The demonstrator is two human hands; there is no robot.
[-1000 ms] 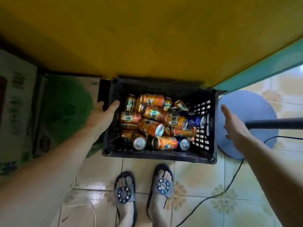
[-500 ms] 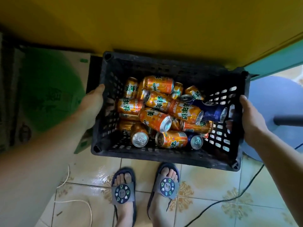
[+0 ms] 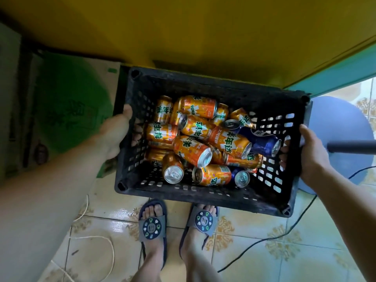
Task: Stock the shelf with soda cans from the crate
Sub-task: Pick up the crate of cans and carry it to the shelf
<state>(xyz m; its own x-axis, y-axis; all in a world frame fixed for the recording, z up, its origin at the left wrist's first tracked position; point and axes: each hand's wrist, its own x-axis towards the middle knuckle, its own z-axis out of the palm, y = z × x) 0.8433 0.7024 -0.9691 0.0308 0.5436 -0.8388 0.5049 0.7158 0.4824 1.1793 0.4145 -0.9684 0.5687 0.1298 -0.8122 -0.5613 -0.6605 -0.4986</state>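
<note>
A black slotted plastic crate (image 3: 203, 194) hangs above the tiled floor, held at both short ends. My left hand (image 3: 116, 133) grips its left wall, fingers showing through the slots. My right hand (image 3: 311, 153) grips the right wall the same way. Inside lie several orange soda cans (image 3: 191, 148) piled on their sides, with a dark blue can (image 3: 262, 140) at the right and another blue can (image 3: 241, 177) near the front. No shelf is recognisable; a yellow surface (image 3: 203, 33) fills the top of the view.
My feet in dark sandals (image 3: 152, 226) stand just under the crate's near edge. A green-printed cardboard box (image 3: 71, 106) sits at the left. A blue round stool (image 3: 337, 139) and a black bar (image 3: 352, 146) are at the right. A black cable (image 3: 264, 239) and white cord (image 3: 101, 239) cross the floor.
My right hand came in from open air and closed on the crate's right wall. The crate has risen toward me and looks larger; both hands now carry it.
</note>
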